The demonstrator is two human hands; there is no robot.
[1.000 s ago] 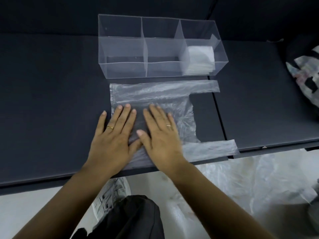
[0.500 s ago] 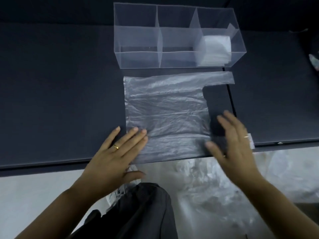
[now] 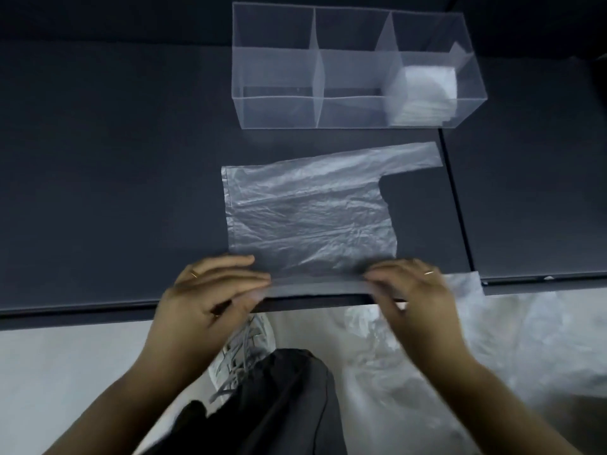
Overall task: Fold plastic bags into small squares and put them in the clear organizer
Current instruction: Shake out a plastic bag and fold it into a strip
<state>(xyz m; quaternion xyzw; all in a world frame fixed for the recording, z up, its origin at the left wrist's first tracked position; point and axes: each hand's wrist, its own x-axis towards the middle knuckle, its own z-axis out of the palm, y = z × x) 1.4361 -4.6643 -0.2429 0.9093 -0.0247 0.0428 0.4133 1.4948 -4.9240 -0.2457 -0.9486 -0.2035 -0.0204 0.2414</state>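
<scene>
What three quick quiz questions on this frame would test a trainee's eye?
1. How many compartments does the clear organizer have side by side?
2. True or false: the folded bags lie in its left compartment.
3. Where do the left hand and right hand pinch the plastic bag? A. its far edge B. its near edge C. its far handle
Key: 1. three; 2. false, they lie in the right compartment; 3. B.
</scene>
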